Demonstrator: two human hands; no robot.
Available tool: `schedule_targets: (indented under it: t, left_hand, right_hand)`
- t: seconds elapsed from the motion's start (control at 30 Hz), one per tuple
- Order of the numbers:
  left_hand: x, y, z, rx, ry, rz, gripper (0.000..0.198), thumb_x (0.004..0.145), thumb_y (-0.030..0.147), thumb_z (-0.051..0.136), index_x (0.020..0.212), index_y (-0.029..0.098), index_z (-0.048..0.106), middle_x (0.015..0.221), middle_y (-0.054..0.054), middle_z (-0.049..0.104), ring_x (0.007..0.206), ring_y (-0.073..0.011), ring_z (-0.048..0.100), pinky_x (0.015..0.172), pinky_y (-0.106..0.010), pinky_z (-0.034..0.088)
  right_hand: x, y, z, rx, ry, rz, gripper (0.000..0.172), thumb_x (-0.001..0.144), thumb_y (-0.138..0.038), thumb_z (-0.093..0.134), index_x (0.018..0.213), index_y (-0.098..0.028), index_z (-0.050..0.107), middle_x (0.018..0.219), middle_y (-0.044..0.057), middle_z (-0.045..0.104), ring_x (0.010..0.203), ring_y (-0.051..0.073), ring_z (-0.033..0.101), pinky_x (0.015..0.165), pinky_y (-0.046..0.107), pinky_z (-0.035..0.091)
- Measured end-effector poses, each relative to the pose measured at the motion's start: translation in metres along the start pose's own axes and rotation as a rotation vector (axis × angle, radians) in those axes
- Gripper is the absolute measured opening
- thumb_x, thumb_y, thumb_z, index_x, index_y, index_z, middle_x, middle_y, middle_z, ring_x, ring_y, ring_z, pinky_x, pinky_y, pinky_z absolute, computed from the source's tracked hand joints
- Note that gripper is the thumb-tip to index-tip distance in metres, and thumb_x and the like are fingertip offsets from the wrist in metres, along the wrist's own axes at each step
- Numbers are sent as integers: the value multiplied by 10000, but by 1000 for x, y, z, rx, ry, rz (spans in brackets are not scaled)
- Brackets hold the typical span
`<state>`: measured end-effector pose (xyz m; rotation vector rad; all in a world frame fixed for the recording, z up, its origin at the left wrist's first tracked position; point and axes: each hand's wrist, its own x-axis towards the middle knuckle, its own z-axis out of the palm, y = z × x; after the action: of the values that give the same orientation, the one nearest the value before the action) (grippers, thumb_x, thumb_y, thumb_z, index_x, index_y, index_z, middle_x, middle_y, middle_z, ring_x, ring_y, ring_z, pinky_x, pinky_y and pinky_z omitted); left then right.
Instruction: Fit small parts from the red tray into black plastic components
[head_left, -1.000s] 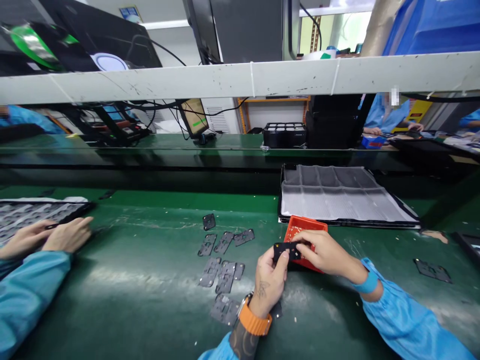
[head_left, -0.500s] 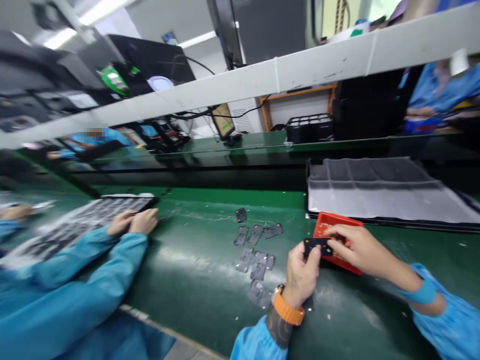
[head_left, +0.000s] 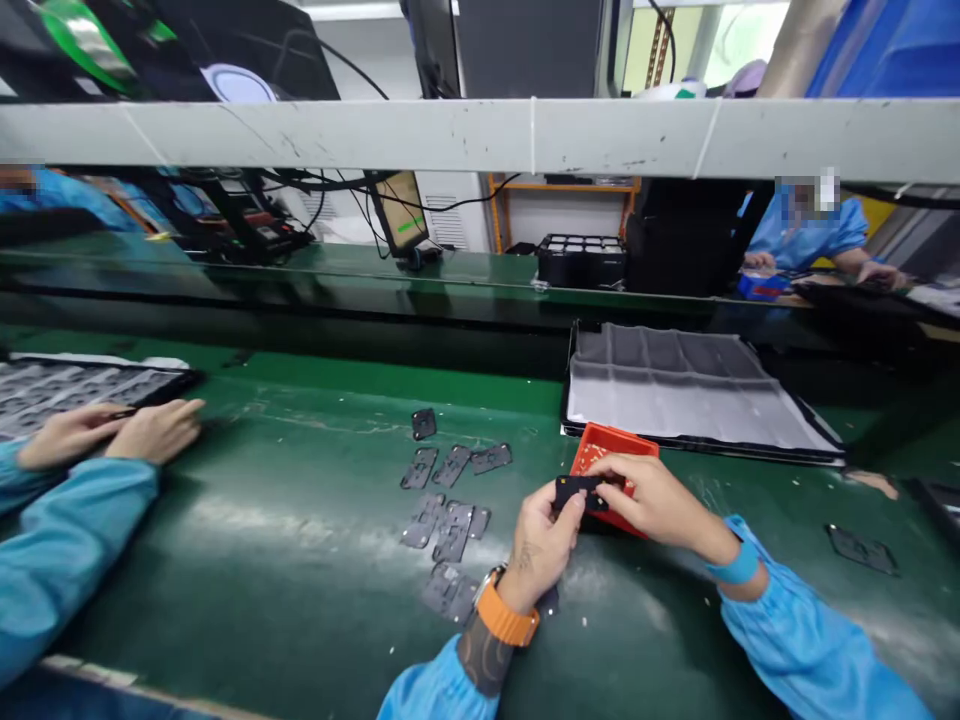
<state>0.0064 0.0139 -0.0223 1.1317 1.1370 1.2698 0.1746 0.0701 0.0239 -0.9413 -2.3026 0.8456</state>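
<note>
My left hand [head_left: 541,540], with an orange watch band at the wrist, pinches a small flat black plastic plate [head_left: 571,490] between thumb and fingers. At the plate's other end, the thumb and fingers of my right hand [head_left: 660,495] close on its edge; whether a tiny part is also between them is hidden. Under and behind my right hand sits a red bin [head_left: 619,440] with small pale pieces in it. To the left, several similar dark plastic plates [head_left: 454,530] lie loose on the green table [head_left: 300,560], some overlapping.
Behind the bin lies a black tray with a translucent divided sheet [head_left: 675,385]. One more dark plate [head_left: 861,550] rests at the right. A co-worker's hands [head_left: 154,430] work at a filled tray [head_left: 90,380] on the left. A pale shelf beam [head_left: 465,135] crosses above.
The view has levelled and turned right, so the table things appear further left. Both hands stay on the black plastic plate, in nearly the same grip, over the red bin.
</note>
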Motion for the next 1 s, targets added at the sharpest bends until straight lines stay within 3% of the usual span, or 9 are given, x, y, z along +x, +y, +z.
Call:
schedule_targets:
  t: [0.17,0.37,0.5,0.67,0.8,0.9,1.0]
  left_hand:
    - [1,-2,-2,-57,-5,6,453,826,571,639,863,120,621,526,52,464,411,-66,391,417,-187,299]
    - [2,-10,-4,-121,64,-21,481,859,597,581,667,164,498,523,39,483,395,-58,400,399,-182,281]
    - [2,-10,-4,-102,76,-1,500,864,612,567,646,174,464,514,45,473,391,-55,396,398,-179,283]
    - [2,-10,-6,-69,104,19,492,874,597,577,653,177,445,522,50,473,397,-48,397,400,-167,291]
    - [2,-9,-4,-78,134,51,421,896,577,558,910,156,570,556,57,495,401,-58,417,398,-163,318]
    - [0,-6,-2,-83,126,63,465,901,536,568,1165,155,537,587,58,527,413,-72,451,406,-166,356]
    - [-2,-6,-1,-34,117,51,419,918,476,549,1192,162,512,600,53,554,420,-78,482,419,-167,380]
  right_hand:
    - [0,1,-1,-4,-12,1,220,915,-188,508,1038,-189,691,950,31,720,803,169,644,699,272,451]
    - [0,0,-2,-6,-8,-24,237,938,-218,472,1036,-177,683,988,51,728,862,188,663,760,298,466]
    - [0,-2,-4,9,-7,-32,241,930,-208,475,1045,-181,685,1002,47,727,893,186,665,791,299,466]
    - [0,-3,-5,115,26,66,250,882,-223,516,1077,-165,661,906,40,698,762,168,625,687,283,458]
    - [2,2,3,332,30,194,179,840,-271,557,951,-163,647,794,19,635,681,150,574,627,268,449]
    - [4,6,12,500,83,254,187,816,-324,589,911,-166,619,760,9,615,631,137,561,582,257,448]
    - [5,6,18,619,118,326,213,813,-355,599,915,-168,604,681,-19,587,522,107,507,494,233,408]
